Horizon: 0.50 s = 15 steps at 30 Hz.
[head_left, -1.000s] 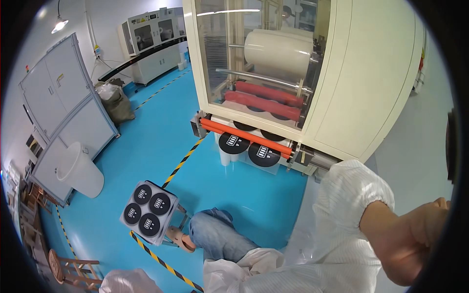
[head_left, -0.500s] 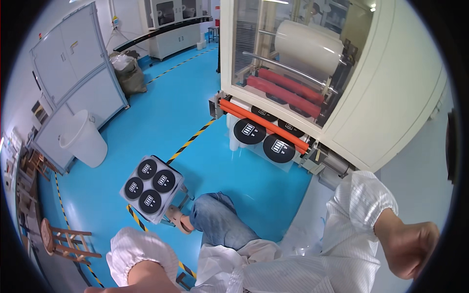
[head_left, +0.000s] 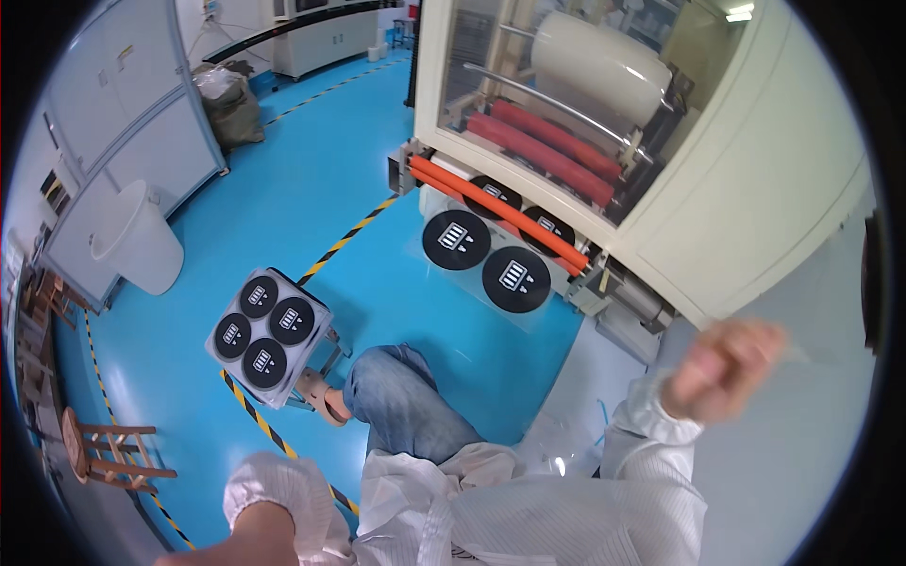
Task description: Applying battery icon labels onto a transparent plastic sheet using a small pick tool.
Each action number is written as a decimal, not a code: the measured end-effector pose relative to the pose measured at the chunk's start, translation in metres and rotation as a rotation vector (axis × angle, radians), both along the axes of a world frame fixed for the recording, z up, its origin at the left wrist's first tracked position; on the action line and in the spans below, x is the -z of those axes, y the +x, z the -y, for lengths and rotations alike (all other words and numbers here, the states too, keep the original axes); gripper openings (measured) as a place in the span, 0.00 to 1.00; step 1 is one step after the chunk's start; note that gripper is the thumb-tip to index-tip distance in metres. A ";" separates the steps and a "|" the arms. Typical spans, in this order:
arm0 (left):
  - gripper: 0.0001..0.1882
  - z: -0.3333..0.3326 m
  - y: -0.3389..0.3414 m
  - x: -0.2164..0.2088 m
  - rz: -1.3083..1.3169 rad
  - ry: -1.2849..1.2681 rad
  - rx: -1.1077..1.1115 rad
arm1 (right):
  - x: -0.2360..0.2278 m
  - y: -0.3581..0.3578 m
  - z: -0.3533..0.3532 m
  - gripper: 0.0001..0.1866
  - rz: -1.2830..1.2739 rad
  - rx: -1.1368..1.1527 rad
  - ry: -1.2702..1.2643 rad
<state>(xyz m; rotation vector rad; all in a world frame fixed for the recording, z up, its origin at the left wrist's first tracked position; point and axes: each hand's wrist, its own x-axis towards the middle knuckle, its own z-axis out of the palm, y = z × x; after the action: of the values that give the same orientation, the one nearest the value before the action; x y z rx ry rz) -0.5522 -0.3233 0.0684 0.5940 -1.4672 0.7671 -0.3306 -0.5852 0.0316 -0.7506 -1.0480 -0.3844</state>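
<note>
The sheet of black discs [head_left: 516,279] lies near the middle of the frame, below the orange roller [head_left: 498,211], its front row running parallel to the roller, from upper left to lower right. From the right hand [head_left: 725,371], which is nearer, it lies to the upper left, well apart. The right fingers look curled but blurred; whether they pinch something, I cannot tell. The left hand [head_left: 231,550] is cut by the lower edge, its fingers hidden.

The lighting is bright and quite even. Above the rollers of the machine [head_left: 755,179], a small white light [head_left: 739,12] makes glare. The floor [head_left: 396,292] before the machine carries weak reflections and a soft shadow. Nearer than the machine, the right hand [head_left: 722,371] is blurred. Straight edges bend toward the dark rim.
</note>
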 end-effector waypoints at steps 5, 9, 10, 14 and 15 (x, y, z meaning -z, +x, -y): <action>0.18 -0.026 0.015 0.162 -1.233 -0.250 -0.591 | 0.115 0.054 -0.014 0.15 -0.642 0.081 -0.499; 0.23 -0.034 0.052 0.307 -1.663 -0.254 -0.282 | 0.207 0.059 -0.007 0.10 -0.954 0.081 -0.626; 0.24 -0.026 0.064 0.315 -1.694 -0.284 -0.156 | 0.225 0.057 -0.004 0.10 -0.970 0.093 -0.625; 0.27 -0.004 0.110 0.333 -1.761 -0.231 0.085 | 0.259 0.041 -0.017 0.09 -1.065 0.094 -0.812; 0.27 0.000 0.121 0.336 -1.772 -0.221 0.082 | 0.262 0.038 -0.021 0.09 -1.035 0.098 -0.793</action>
<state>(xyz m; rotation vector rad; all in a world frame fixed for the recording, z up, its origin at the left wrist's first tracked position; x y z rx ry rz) -0.4313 -0.3229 -0.2679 0.6919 0.2315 0.0994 -0.2930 -0.5643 -0.2306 -1.4873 -0.1294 0.3745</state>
